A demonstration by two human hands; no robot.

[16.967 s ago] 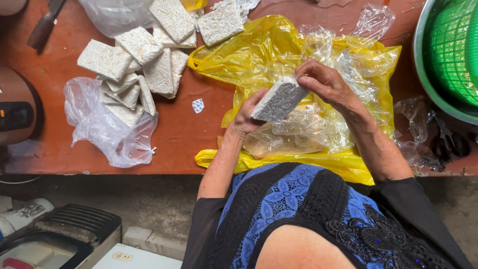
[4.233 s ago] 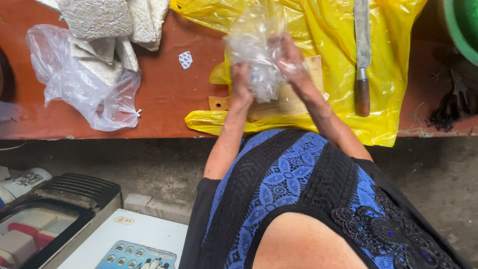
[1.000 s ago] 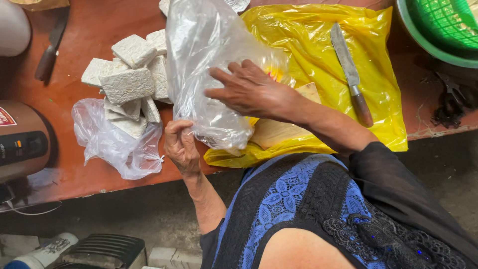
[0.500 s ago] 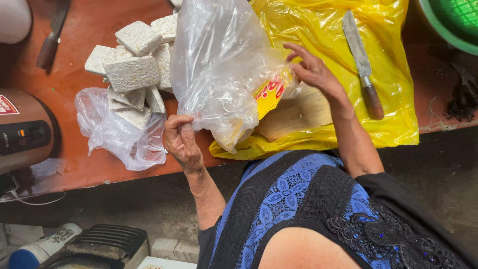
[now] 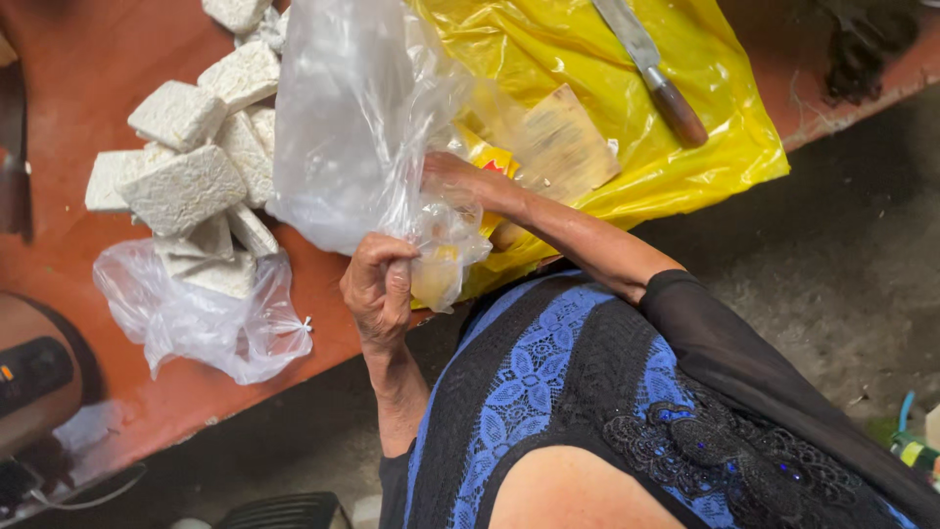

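At frame centre both hands, left hand (image 5: 380, 289) and right hand (image 5: 460, 181), pinch a large clear plastic bag (image 5: 352, 127) that seems empty (bagging apparently barely begun), while rough white blocks (image 5: 186, 167) wait unbagged on the red counter (image 5: 88, 59) at upper left.

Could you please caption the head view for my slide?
Both hands, left hand and right hand, grip a clear plastic bag over the red-brown table.

white blocks (image 5: 186, 176) crowding left, knife (image 5: 651, 67) right

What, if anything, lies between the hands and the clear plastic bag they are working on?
Nothing visible does. The left hand already pinches the lower edge of the clear plastic bag, and the right hand presses against its side. The white blocks lie apart to the left, the knife on the yellow bag.
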